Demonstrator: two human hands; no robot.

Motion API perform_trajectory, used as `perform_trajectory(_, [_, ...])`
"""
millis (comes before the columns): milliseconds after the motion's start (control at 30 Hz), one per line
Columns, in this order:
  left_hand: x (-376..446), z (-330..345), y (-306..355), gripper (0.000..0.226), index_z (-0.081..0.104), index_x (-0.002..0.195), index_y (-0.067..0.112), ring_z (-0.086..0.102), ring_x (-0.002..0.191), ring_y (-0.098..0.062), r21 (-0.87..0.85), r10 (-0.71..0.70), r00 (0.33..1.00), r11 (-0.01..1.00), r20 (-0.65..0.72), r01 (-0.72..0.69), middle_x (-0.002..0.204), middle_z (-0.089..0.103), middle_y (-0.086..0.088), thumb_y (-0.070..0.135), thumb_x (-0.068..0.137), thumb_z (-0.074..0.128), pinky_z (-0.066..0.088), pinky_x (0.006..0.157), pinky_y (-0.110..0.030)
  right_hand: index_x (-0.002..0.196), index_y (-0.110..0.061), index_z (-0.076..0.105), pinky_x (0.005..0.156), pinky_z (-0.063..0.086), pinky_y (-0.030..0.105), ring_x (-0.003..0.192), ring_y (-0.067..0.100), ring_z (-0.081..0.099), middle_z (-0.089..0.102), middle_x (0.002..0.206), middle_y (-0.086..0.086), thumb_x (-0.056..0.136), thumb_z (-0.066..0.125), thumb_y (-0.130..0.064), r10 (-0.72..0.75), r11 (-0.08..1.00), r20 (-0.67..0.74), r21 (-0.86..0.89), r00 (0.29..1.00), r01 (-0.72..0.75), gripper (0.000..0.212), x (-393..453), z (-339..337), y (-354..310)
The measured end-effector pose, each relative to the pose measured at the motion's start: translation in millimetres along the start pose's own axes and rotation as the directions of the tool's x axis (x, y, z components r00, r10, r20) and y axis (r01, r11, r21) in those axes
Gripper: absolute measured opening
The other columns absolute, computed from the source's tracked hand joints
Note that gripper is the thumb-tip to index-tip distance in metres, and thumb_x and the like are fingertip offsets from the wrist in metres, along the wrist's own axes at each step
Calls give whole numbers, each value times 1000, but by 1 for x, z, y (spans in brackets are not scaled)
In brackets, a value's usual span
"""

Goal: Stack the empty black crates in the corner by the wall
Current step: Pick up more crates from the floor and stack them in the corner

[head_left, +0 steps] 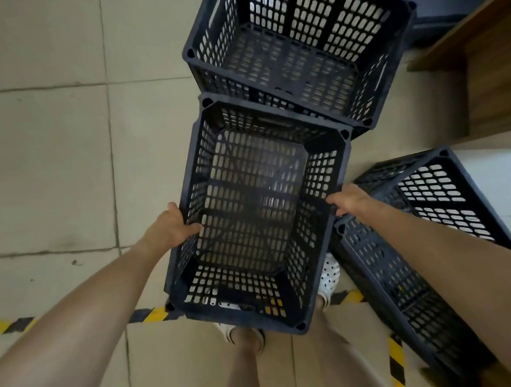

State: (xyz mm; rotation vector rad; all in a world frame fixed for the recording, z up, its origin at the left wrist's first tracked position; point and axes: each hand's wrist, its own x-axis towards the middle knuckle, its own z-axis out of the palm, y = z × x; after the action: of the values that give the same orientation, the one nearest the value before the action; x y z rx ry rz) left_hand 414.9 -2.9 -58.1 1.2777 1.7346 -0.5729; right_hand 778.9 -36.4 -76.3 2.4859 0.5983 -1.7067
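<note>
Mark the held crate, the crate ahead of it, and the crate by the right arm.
held crate [259, 211]: head view, on its perforated floor.
crate ahead [294, 61]: head view, on its floor.
crate by the right arm [435, 191]: head view, on its perforated side wall.

A held crate [259, 211] hangs above the floor [38, 152], the left hand [170, 229] on its left rim and the right hand [347, 200] on its right rim. Beyond it, its near edge under the held crate's far rim, sits a second crate [299, 45]. A third crate [421, 239] lies tipped to the right, under the right forearm. A wooden shelf unit [492, 70] stands farther right. Striped floor tape [5, 326] crosses beneath, by the person's feet [329, 275].
</note>
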Motion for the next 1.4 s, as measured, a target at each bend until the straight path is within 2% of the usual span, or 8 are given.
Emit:
perform_trajectory(267, [-85,-68,-37,59,37,127,0,57,112,-35,12,-49,996,999,-73,50,126,57,-21,36,90,65,44,84,-38,103,-3,50,96,52,50,107,34,62,61,119,14,88,61,-5,-124,986,11,-106,992,125,18,-96,0,-71])
perform_trajectory(367, [-131,-103,-52,56,37,122,3,59,109,-34,51,-32,994,998,-109,38,124,58,-19,41,90,64,48,86,-39,116,-1,51,92,53,44,102,32,60,60,116,17,90,57,-4,-193,961,26,-196,981,194,27,-152,-3,-101])
perform_trajectory(533, [-224,-170,-77,45,37,116,11,61,105,-30,11,-1,979,1000,-206,3,122,60,-14,40,92,61,49,85,-40,142,4,26,47,41,28,75,22,56,52,119,16,94,59,-22,-271,919,53,-281,961,275,64,-257,-18,-153])
perform_trajectory(733, [-346,-242,-107,54,30,134,11,62,88,-27,-113,-36,919,993,-391,-9,121,57,-11,38,95,56,51,67,-34,115,9,44,57,45,32,88,34,66,63,119,24,98,52,-29,-519,760,94,-404,849,509,42,-395,-31,-215])
perform_trajectory(867, [-418,-262,-135,54,28,128,15,57,63,-18,9,-92,851,994,-518,113,85,59,-3,49,94,52,43,50,-31,136,11,32,81,50,39,109,40,59,51,132,25,98,52,-28,-647,593,89,-566,757,573,58,-472,-28,-237])
perform_trajectory(1000, [-477,-265,-160,41,30,112,17,58,73,-25,1,-122,781,988,-613,156,93,61,-6,43,94,56,47,61,-36,132,11,43,96,44,37,119,39,54,49,133,27,98,53,-25,-734,409,162,-670,659,620,51,-531,-21,-241])
perform_trajectory(1233, [-556,-253,-210,48,36,121,12,63,91,-32,-61,-208,727,973,-655,223,104,62,-11,40,91,60,50,72,-39,114,7,58,74,42,28,90,28,56,57,121,22,93,60,-17,-776,203,334,-671,534,714,31,-594,12,-253])
perform_trajectory(1400, [-597,-228,-252,49,39,115,12,63,97,-31,-122,-337,690,932,-641,342,106,63,-9,47,89,60,45,69,-36,119,5,60,91,47,34,112,34,60,60,124,22,91,63,-17,-763,47,449,-679,465,733,36,-632,57,-264])
